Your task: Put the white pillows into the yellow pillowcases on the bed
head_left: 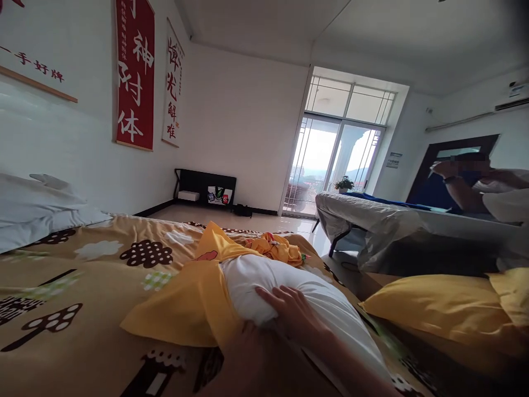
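Note:
A white pillow (326,298) lies on the bed, its far end partly inside a yellow pillowcase (177,303). My right hand (291,311) rests on top of the pillow, with fingers stretched over the white fabric near the case's mouth. Lower and in shadow, my left hand (243,350) is closed at the near edge of the pillowcase opening, and its fingers are only partly visible. Just beyond the pillow lies a crumpled yellow patterned cloth (275,246).
A brown patterned sheet (99,298) covers the bed, with white bedding (45,209) at the left. A yellow pillow (433,303) sits at the right. Beyond it, a person (467,176) is by a plastic-covered table (372,220). A black bench (206,184) stands against the far wall.

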### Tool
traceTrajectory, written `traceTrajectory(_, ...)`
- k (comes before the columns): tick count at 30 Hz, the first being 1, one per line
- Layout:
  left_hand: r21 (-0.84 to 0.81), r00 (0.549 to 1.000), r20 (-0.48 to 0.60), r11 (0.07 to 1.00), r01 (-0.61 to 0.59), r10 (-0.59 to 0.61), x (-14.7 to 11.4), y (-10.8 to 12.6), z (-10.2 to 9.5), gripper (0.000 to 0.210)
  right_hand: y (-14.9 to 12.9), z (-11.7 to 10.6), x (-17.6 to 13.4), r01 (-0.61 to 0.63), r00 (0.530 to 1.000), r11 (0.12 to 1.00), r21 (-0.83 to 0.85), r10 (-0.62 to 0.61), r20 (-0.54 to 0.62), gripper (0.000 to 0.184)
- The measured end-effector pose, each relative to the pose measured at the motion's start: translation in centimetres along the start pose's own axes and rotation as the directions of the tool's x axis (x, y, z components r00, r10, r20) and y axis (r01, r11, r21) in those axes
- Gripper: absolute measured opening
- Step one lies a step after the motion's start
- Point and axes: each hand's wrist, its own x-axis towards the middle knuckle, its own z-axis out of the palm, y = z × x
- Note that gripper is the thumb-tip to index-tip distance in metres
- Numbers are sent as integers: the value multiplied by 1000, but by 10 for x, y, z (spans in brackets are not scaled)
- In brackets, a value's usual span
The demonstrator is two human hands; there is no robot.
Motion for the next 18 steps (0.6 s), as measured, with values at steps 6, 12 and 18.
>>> traceTrajectory(6, -28, 999, -22, 998, -47, 47, 5, 20, 17, 29, -9, 8, 20, -17, 962, 970, 242, -50, 267, 63)
traceTrajectory(12, 78, 826, -501, 965, -252, 256, -43, 1, 35, 19, -1, 45, -32, -68, 965, 952, 298, -14, 264, 51)
traceTrajectory(18, -63, 904, -7, 902, 426, -428, -107, -37, 0, 44, -12, 55, -28, -83, 974, 962, 259, 24, 223, 57)
